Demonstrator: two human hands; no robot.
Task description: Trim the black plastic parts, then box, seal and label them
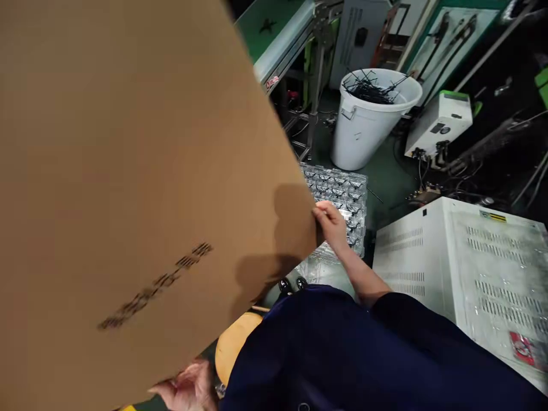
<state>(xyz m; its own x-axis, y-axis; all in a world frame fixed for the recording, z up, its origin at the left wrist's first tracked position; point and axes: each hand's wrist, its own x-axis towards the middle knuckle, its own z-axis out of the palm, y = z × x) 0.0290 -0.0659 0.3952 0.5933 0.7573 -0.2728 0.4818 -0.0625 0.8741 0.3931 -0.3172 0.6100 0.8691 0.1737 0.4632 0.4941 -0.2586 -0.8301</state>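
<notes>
Cardboard sheet point(171, 171), brown, dark-printed

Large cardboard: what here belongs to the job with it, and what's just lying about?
In the job:
cardboard
right hand, gripping its corner
left hand, at its lower edge

Apparently just around:
white bin holding dark thin pieces
white cabinet
clear plastic tray, role unclear

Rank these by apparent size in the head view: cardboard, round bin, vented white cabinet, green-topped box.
1. Cardboard, though its nearness to the camera enlarges it
2. Vented white cabinet
3. Round bin
4. Green-topped box
</notes>
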